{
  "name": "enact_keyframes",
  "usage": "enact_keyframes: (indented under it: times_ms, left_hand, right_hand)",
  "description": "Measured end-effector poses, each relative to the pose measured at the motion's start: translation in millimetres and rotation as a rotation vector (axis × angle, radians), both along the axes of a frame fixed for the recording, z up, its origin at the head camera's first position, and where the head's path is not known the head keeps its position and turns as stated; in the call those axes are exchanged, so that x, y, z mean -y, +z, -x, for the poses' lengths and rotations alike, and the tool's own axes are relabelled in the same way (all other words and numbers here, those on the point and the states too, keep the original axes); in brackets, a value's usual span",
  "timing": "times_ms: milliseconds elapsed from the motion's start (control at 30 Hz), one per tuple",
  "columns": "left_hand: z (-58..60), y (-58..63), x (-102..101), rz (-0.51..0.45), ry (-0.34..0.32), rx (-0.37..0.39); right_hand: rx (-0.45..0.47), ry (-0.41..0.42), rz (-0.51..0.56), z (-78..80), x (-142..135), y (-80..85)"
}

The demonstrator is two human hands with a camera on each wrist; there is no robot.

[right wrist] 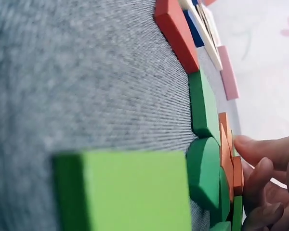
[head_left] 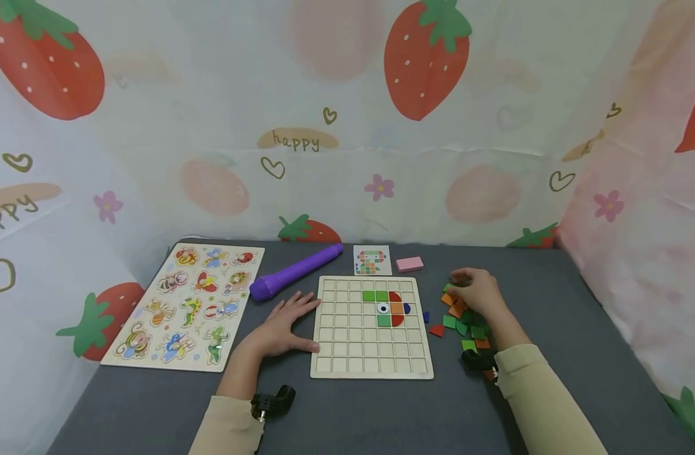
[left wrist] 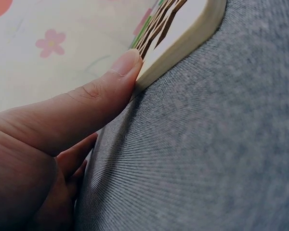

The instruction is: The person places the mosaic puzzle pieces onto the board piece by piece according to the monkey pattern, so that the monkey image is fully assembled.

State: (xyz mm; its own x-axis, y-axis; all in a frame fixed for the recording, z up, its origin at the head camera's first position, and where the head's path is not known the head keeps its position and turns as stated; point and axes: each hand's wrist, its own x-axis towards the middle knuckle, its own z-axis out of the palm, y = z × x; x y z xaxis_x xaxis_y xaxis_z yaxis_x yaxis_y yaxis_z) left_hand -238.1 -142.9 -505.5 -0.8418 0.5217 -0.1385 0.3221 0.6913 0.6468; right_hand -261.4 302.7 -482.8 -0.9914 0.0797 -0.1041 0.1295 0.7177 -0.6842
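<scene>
A pale wooden grid board (head_left: 347, 347) lies on the table, with green squares (head_left: 375, 296), red rounded pieces (head_left: 397, 320), an orange square (head_left: 397, 308), a blue rounded piece (head_left: 406, 308) and an eye tile (head_left: 383, 308) in its upper right. My left hand (head_left: 281, 328) is spread at the board's left side, its thumb (left wrist: 125, 67) touching the edge. Right of the board, my right hand (head_left: 478, 292) bends over a loose pile of orange blocks (head_left: 457, 308) and green blocks (head_left: 449, 321). Its fingertips (right wrist: 243, 142) meet a light green block (head_left: 447, 288); whether they pinch it I cannot tell.
Behind the board are a pattern card (head_left: 372, 260) and a pink block (head_left: 410, 264). A purple microphone-shaped object (head_left: 296, 272) lies behind my left hand, beside an insect-and-animal picture board (head_left: 196, 303). A red piece (head_left: 437, 330) and a blue piece (head_left: 426, 317) lie between board and pile.
</scene>
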Motion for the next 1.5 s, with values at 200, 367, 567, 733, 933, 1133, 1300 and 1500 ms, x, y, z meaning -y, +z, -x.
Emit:
enact_keyframes:
  times_ms: [200, 367, 567, 733, 933, 1133, 1300, 1500]
  left_hand:
    - [-0.6, -1.0, 0.9, 0.002, 0.004, 0.010]
    - [0.5, -0.8, 1.4, -0.005, 0.003, 0.010]
    - [1.5, -1.7, 2.1, -0.001, 0.001, 0.014]
    - [1.3, 0.5, 1.5, -0.002, -0.003, 0.006]
    - [0.0, 3.6, 0.4, -0.016, -0.008, 0.008]
    - [0.0, 3.4, 0.5, -0.012, -0.012, 0.009]
    - [0.2, 2.3, 1.1, -0.012, -0.007, 0.014]
    - [1.6, 0.4, 1.7, -0.006, -0.009, 0.016]
  right_hand:
    - [0.025, 0.008, -0.034, 1.8, 5.4, 2.4]
    - [0.041, 0.028, -0.022, 3.2, 6.4, 5.6]
    - [-0.006, 0.052, -0.013, 3.1, 11.3, 13.3]
    - [-0.033, 0.059, -0.034, 2.1, 19.0, 22.2]
    - [-0.023, 0.061, 0.006, 0.8, 30.6, 28.2]
    - [-0.050, 0.115, -0.012, -2.7, 48.6, 33.1]
    - [-0.067, 0.162, -0.009, -3.2, 67.9, 39.3]
    - [-0.080, 0.209, 0.049, -1.1, 89.9, 42.7]
